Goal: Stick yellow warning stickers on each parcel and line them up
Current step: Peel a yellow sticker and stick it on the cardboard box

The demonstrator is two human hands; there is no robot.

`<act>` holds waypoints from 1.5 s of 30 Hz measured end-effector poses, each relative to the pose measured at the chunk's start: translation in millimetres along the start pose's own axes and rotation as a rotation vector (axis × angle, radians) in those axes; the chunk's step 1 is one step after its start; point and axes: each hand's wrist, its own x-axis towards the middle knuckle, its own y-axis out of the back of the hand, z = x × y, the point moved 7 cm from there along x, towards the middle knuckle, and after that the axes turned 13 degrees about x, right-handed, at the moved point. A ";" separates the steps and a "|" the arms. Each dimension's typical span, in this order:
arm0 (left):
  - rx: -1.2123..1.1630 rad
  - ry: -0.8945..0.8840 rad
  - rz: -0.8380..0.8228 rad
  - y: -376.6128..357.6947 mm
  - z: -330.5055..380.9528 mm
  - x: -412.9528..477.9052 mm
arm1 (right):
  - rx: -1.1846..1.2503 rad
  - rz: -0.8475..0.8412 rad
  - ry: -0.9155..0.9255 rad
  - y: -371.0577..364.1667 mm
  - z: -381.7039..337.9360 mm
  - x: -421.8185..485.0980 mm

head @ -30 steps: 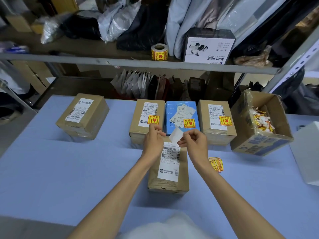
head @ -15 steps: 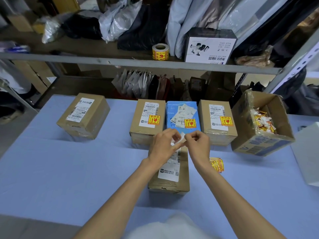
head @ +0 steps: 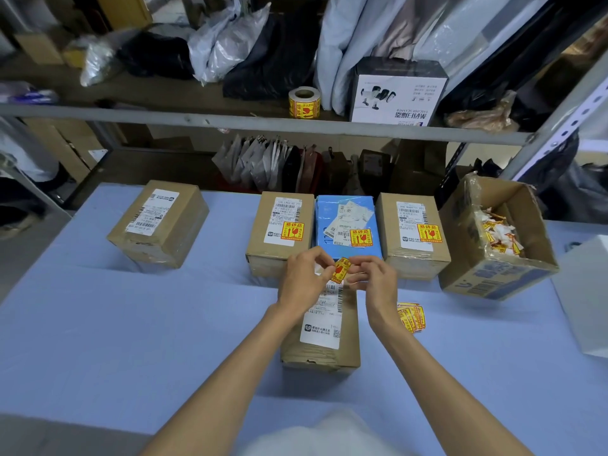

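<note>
Blue table [head: 131, 324]; small yellow sticker [head: 341, 269], red print, slightly curled.

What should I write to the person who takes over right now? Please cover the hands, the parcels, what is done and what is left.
Hands: left hand and right hand both pinch one yellow sticker above the near parcel, which shows no sticker.
Done: left brown parcel, blue parcel and right brown parcel stand in the back row, each stickered.
Left: sticker the near parcel and the far-left parcel, then line both up. The spare stickers lie right of the near parcel.
</note>
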 end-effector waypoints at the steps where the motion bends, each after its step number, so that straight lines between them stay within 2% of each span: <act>1: -0.080 0.048 -0.002 0.3 -4.8 1.1 | -0.059 0.016 0.036 3.0 -0.3 0.9; 3: -0.247 0.131 -0.024 -0.8 -11.3 3.0 | -0.157 -0.015 0.075 4.2 -1.1 1.5; 10: -0.492 0.301 -0.100 -9.6 -23.1 -2.8 | -0.122 -0.073 0.089 2.2 -6.0 0.0; 15: -0.259 0.303 0.018 -3.1 -29.6 -15.4 | -0.163 -0.034 0.110 11.3 0.4 -4.3; 22: -0.324 0.335 -0.101 -15.9 -37.4 -38.1 | -0.139 -0.117 0.013 22.3 13.6 -16.9; 27: -0.313 0.344 -0.141 -24.2 -36.6 -46.6 | -0.234 -0.135 -0.007 26.6 24.7 -24.0; 45: -0.216 0.380 -0.156 -31.2 -40.5 -57.8 | -0.344 -0.100 0.000 33.8 33.4 -25.9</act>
